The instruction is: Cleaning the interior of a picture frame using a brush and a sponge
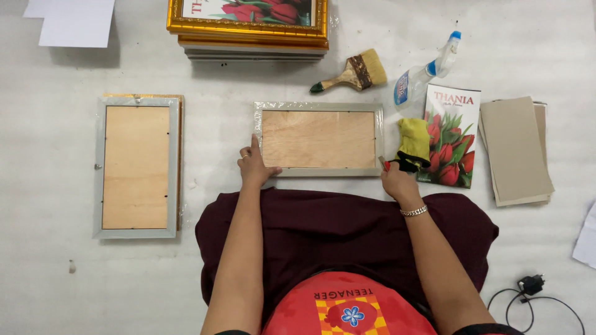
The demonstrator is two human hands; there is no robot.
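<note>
A picture frame [318, 139] lies face down in front of me, its plywood back up and a grey border wrapped in clear film. My left hand [254, 165] rests on its near left corner, index finger pointing along the left edge. My right hand [398, 181] is at the near right corner, closed around a small red-handled tool [386, 165] whose tip touches the frame. A yellow cloth [413, 142] lies just beyond that hand.
A second face-down frame [137, 166] lies at the left. A stack of frames [248, 28] with a gold one on top sits at the back. A paintbrush [354, 73], spray bottle [428, 69], tulip print [452, 135], grey boards [514, 150] and a charger cable [532, 291] are at the right.
</note>
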